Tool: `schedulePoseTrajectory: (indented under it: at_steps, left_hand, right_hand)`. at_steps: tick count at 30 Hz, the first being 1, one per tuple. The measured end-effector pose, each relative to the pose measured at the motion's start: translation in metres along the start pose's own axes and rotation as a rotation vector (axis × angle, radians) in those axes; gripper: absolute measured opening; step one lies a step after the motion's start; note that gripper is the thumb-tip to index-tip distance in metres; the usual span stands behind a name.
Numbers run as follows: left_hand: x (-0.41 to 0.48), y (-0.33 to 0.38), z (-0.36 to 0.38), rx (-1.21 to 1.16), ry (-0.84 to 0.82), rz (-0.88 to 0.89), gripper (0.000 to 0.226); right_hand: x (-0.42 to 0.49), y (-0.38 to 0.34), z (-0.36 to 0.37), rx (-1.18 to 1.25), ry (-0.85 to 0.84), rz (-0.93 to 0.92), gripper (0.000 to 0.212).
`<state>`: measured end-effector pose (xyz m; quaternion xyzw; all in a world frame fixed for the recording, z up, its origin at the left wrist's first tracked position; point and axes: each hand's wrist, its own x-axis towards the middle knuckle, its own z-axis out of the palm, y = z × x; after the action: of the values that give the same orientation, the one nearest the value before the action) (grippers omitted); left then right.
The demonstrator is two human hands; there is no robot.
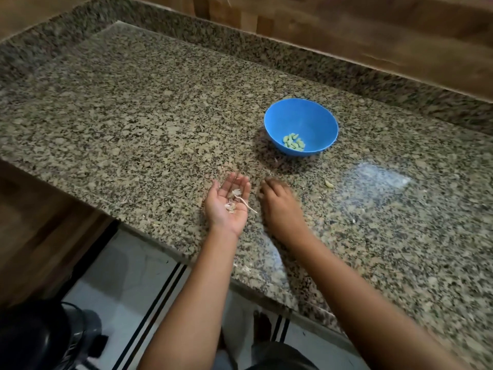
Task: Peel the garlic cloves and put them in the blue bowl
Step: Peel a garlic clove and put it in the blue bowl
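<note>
A blue bowl point(301, 126) stands on the granite counter point(149, 124) and holds several peeled garlic cloves point(293, 141). My left hand point(229, 206) lies palm up near the counter's front edge, its fingers loosely spread, with garlic skins and a thin stem point(236, 201) lying in the palm. My right hand point(278, 202) is palm down beside it, fingers curled onto the counter; motion blur hides whether it pinches anything. One loose clove point(329, 184) lies on the counter to the right of my right hand.
Small skin scraps point(245, 268) lie near the counter's front edge. A raised granite ledge and a wooden wall point(373, 30) run along the back. Tiled floor point(128, 271) and a dark object point(48, 335) are below the counter at the left.
</note>
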<state>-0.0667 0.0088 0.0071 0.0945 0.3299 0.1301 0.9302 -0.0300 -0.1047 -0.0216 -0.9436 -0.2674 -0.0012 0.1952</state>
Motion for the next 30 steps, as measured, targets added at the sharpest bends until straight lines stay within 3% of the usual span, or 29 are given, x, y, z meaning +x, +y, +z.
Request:
schedulePoseTrajectory:
  at_steps: [6, 13, 15, 17, 19, 21, 25, 30]
  left_hand:
    - [-0.015, -0.006, -0.007, 0.024, 0.014, -0.034, 0.037]
    - [-0.025, -0.013, -0.013, 0.065, 0.021, -0.041, 0.038]
    - [-0.027, -0.013, -0.014, 0.078, 0.018, -0.043, 0.038]
    - [-0.03, -0.01, -0.015, 0.078, 0.026, -0.045, 0.036]
    - [-0.033, -0.007, -0.015, 0.114, 0.047, -0.052, 0.035]
    - [-0.037, -0.005, -0.015, 0.214, 0.084, -0.057, 0.035]
    - [-0.042, -0.002, -0.018, 0.337, 0.126, -0.051, 0.036]
    - [-0.047, 0.002, -0.02, 0.344, 0.102, -0.033, 0.031]
  right_hand:
    - [-0.066, -0.004, -0.017, -0.012, 0.003, -0.017, 0.035]
    - [-0.068, -0.01, -0.028, -0.035, -0.017, 0.007, 0.017]
    - [-0.061, -0.016, -0.035, 0.081, 0.026, 0.117, 0.015]
    - [-0.049, -0.024, -0.047, 0.341, 0.037, 0.315, 0.014]
    - [-0.04, -0.035, -0.059, 0.569, 0.016, 0.386, 0.013]
    - [-0.034, -0.049, -0.07, 0.612, -0.065, 0.31, 0.01]
    - [-0.022, -0.073, -0.076, 0.301, -0.267, 0.042, 0.018]
    - [-0.023, -0.081, -0.074, 0.205, -0.24, -0.096, 0.014]
